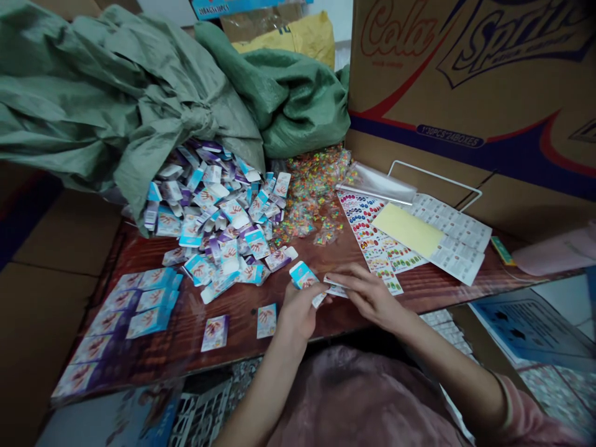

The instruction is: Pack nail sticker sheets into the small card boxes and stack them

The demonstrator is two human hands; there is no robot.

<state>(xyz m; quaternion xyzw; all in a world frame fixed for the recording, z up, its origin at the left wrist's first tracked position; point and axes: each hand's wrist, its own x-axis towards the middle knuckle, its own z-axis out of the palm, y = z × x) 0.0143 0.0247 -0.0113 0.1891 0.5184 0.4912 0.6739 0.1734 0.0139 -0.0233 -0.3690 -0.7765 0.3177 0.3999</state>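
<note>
Over the front of the table, my left hand (298, 307) is closed round a small blue and white carton (303, 274). My right hand (370, 295) is beside it, its fingers pinching a thin white piece (336, 288) that looks like folded paper. Left of my hands lie a blue-edged carton (267, 321) and a purple-edged carton (215, 333), both flat. Beyond them spreads a heap of small cartons (233, 223), spilling from a green sack (153, 93). Rows of blue (151, 304) and purple cartons (95, 338) are laid at the table's left.
Small clear packets with coloured bits (314, 192) lie behind my hands. Printed sticker sheets (367, 239) and a yellow sheet (407, 230) are to the right. A large cardboard box (465, 118) stands at the back right, near a second green sack (302, 99).
</note>
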